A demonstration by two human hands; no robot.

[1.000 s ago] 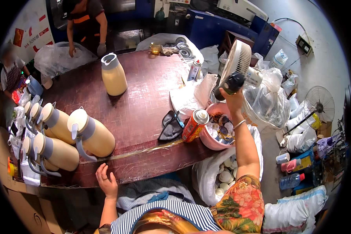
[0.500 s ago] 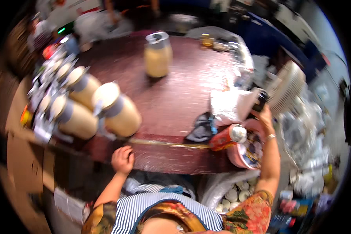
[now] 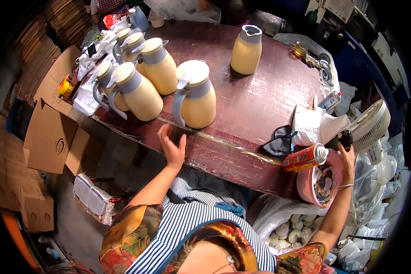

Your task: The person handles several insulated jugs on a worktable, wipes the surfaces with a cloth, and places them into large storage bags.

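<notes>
My left hand is raised at the table's near edge with its fingers apart and nothing in it. Just beyond it stands a cream vacuum jug with a grey handle, grey collar and pale lid. To its left are several more such jugs, upright with their lids on. Farther back, a cream jug stands alone with its top open and no lid. On the right, my right hand is closed round a black rounded object beside the white fan; its kind is hard to make out.
Near my right arm are a pink basin of small scraps, a red spray can leaning over it, a dark cloth pouch and a white bundle. A white fan stands right. Below, a plastic bag holds round pale pieces.
The view has turned left, so the tabletop sits farther right in it. My left hand's fingers, curled before, are now spread. My right hand stays at the black object.
</notes>
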